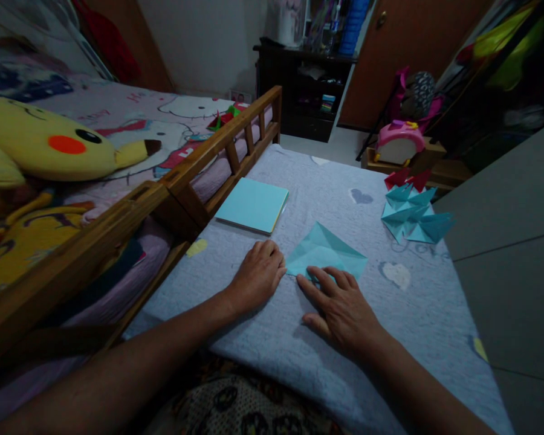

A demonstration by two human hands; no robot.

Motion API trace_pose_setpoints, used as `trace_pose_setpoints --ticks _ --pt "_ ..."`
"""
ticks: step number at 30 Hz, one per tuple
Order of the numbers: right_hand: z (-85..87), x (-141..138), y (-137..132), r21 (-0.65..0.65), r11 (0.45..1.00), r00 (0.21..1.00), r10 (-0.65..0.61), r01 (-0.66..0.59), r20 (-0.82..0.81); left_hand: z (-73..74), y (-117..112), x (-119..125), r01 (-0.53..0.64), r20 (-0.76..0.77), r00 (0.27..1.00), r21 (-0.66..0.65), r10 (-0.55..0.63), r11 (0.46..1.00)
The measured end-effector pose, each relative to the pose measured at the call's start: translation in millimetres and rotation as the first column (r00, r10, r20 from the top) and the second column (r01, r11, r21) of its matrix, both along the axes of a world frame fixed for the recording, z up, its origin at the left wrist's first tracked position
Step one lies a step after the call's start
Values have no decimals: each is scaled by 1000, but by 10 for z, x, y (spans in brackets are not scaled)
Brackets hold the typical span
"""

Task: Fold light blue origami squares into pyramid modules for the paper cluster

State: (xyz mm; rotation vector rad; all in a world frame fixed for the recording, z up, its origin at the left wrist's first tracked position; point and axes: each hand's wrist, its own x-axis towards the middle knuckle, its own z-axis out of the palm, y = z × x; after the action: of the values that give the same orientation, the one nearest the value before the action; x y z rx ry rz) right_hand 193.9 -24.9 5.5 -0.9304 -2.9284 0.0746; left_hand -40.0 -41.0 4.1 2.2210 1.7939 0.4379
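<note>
A light-blue sheet of origami paper (323, 246) lies on the cloth-covered surface in front of me, creased, with one corner pointing away. My left hand (260, 273) has its fingers curled and closes on the sheet's left corner. Across the near edge of the paper lies my right hand (338, 305), fingers stretched out and pressing flat, thumb apart. Beyond my left hand sits a stack of square origami paper (254, 204) with a light-blue sheet on top. Folded blue paper pieces (410, 212) with pointed tips stand at the right, in front of red folded ones (408, 178).
A wooden rail (226, 136) runs along the left side, with a bed and a yellow plush toy (63, 142) past it. A pale cabinet (512, 241) borders the right. Farther back are a dark shelf unit (294, 90) and a pink toy case (399, 145).
</note>
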Motion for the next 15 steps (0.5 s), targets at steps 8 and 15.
trace_pose_setpoints --ticks 8,15 --pt "27 -79 12 33 999 1000 -30 30 4 -1 -22 -27 0 17 1000 25 -1 1000" --pt "5 -103 12 24 998 998 -57 57 -5 -32 -52 -75 -27 34 999 56 25 998"
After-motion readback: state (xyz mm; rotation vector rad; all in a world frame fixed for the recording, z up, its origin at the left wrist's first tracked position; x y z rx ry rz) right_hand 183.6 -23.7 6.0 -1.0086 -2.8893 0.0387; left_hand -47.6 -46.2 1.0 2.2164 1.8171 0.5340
